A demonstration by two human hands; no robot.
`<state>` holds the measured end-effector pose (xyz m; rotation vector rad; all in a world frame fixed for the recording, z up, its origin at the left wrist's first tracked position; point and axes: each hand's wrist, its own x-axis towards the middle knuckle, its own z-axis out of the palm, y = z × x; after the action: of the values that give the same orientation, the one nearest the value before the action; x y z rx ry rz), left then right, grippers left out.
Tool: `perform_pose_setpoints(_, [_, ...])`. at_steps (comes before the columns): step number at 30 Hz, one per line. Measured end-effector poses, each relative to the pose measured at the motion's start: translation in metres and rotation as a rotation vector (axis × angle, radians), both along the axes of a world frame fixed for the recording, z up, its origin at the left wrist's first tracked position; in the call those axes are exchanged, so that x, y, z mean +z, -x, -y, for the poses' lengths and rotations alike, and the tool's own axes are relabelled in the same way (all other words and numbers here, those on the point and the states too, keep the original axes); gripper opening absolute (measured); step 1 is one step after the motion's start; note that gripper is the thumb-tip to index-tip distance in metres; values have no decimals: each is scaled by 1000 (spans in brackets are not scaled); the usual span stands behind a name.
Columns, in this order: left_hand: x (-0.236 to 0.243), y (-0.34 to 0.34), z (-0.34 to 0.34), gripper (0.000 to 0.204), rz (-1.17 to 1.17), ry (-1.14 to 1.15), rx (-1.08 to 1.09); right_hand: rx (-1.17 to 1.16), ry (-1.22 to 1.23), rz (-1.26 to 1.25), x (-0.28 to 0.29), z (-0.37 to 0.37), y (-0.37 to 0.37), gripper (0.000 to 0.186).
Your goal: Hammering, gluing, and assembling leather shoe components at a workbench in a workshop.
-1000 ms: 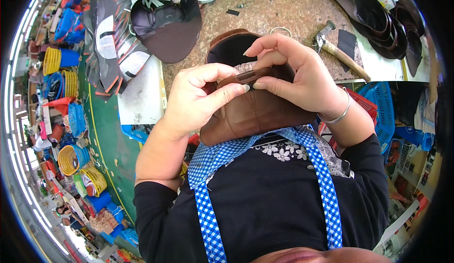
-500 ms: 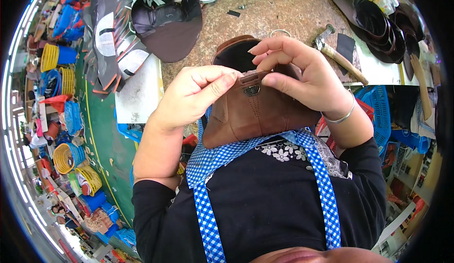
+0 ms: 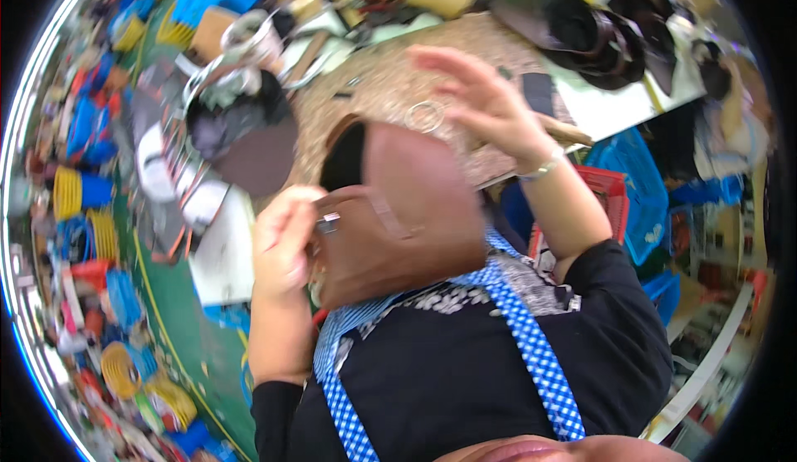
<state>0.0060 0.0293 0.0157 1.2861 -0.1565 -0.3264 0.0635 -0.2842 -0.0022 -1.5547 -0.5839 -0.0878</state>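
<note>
Located in front of the torso, at the near side of the worktable point(image 3: 374, 88): one brown bag point(image 3: 398, 259), partly blurred, lower edge against the blue checked apron point(image 3: 523, 321). Long axis: roughly left to right across the torso, slightly aslant, right end farther from the torso than left end. Mouth directed away from the torso and toward the left, dark lining point(image 3: 342, 167) visible inside. Base directed toward the torso. Metal clasp point(image 3: 329, 223) near the left end, beside the left hand point(image 3: 286, 238).

Left hand: fingers curled at the left edge of the bag, in contact; blurred, firmness of grip impossible to tell. Right hand point(image 3: 481, 101): clear of the bag, raised over the worktable, fingers extended and spread, thumb apart. Just beside the right hand: metal ring point(image 3: 425, 116). Below the right hand, partly hidden: wooden handle point(image 3: 566, 132).
</note>
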Motion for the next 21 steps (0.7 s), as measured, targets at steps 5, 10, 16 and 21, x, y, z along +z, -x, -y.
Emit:
perform_pose_setpoints(5, [-33, -20, 30, 28, -148, 502, 1, 113, -163, -293, -28, -50, 16, 70])
perform_pose_setpoints(10, [-40, -34, 42, 37, -32, 33, 20, -637, 105, -67, -4, 0, -30, 31])
perform_pose_setpoints(16, [-79, -72, -74, 44, 312, -796, 631, -1243, 1036, 86, 46, 188, -70, 39])
perform_pose_setpoints(21, [-87, -139, -111, 57, 690, -1384, 890, -1269, 1441, -421, 24, 338, -87, 47])
